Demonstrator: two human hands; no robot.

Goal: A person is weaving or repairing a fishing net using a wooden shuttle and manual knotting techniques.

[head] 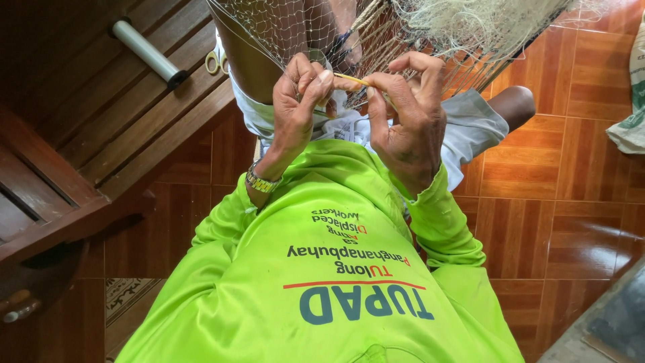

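A pale fishing net (430, 33) hangs stretched in front of me, over my knees. My left hand (295, 101) pinches the mesh and one end of a thin yellow netting needle (351, 81). My right hand (406, 114) grips the other end of the needle, fingers curled, thumb and forefinger closed on it. Both hands meet just below the net's lower edge. A metal watch (261, 181) sits on my left wrist. I wear a bright green long-sleeved shirt (336, 269).
A dark wooden bench (101, 121) runs along the left, with a white roll (148, 52) and small scissors (215, 62) lying on it. The floor is orange-brown tile (557, 188). A white sack (631, 121) leans at the right edge.
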